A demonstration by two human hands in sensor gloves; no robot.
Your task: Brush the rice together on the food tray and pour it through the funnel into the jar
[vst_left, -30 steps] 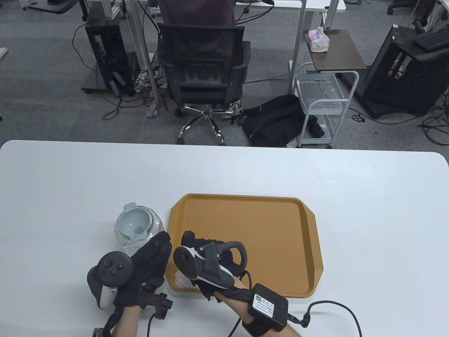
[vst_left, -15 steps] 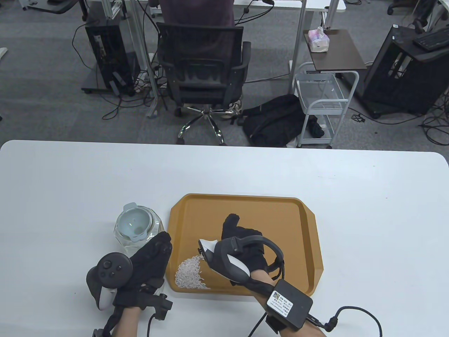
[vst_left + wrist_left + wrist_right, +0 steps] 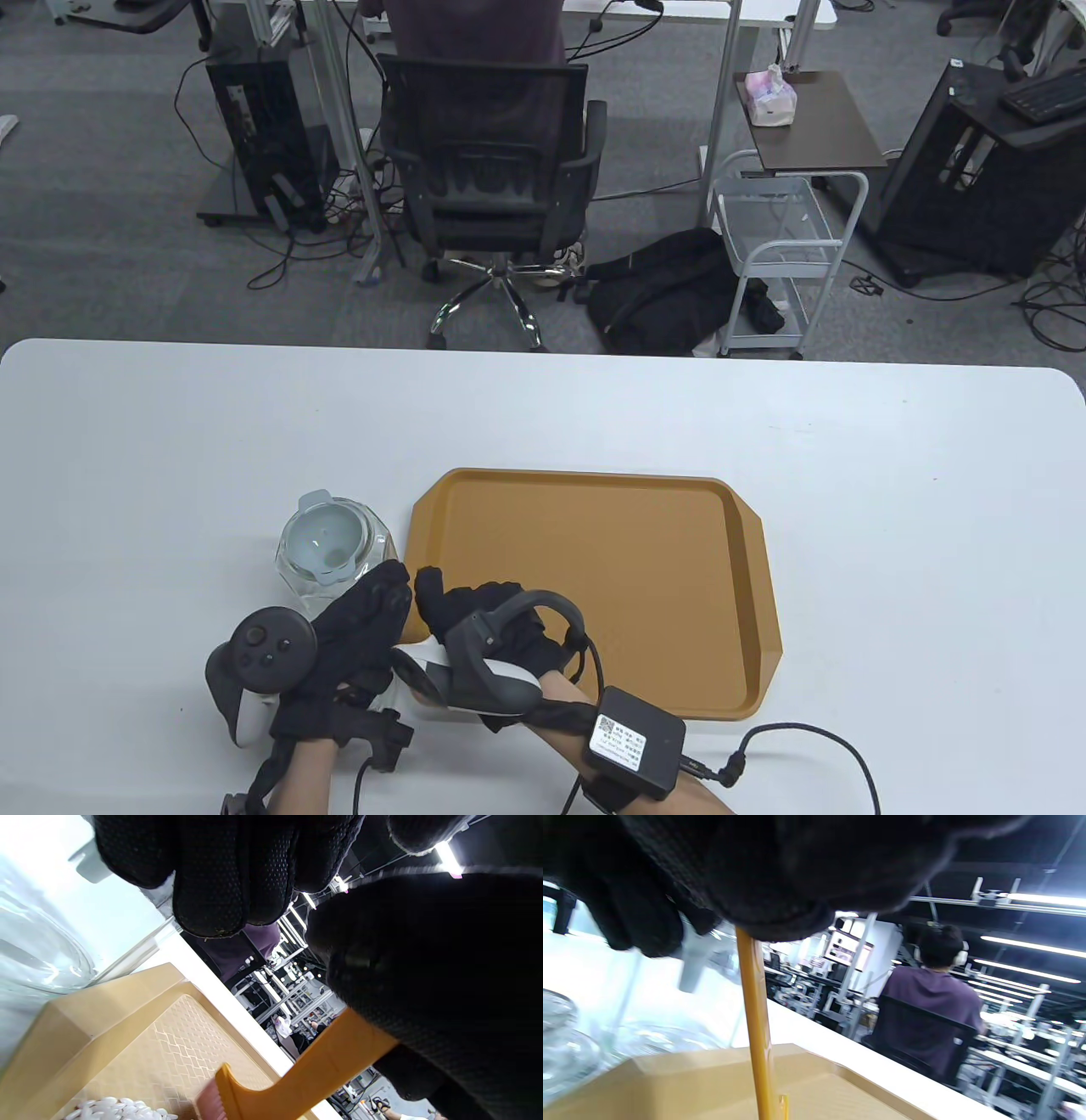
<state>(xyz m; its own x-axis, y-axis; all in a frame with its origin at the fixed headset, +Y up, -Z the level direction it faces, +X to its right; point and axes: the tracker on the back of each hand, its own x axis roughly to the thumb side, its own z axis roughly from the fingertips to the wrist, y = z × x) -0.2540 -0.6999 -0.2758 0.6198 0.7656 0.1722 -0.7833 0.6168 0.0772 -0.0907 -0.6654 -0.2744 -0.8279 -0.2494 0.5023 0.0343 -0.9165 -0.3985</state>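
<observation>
My right hand (image 3: 484, 624) grips the yellow brush (image 3: 305, 1069) at the near left corner of the tray (image 3: 679, 543), fingers curled round its handle. Seen from the left wrist, the handle slants down from my palm to the bristle end, which sits just beside the rice (image 3: 118, 1108). The rice lies below and slightly to the left of my right fingers, heaped in that same corner; from above my hand hides it. My left hand (image 3: 356, 645) rests at the tray's left edge with fingers straight and together, holding nothing, tips against the tray rim near the base of the jar (image 3: 335, 556). Beyond both hands the jar stands on the desk (image 3: 891, 475) just left of the tray, the pale funnel (image 3: 327, 536) seated in its mouth. The heap looks gathered; I judge the pour must go from this corner leftward, and my left hand is the nearer one to the jar.
</observation>
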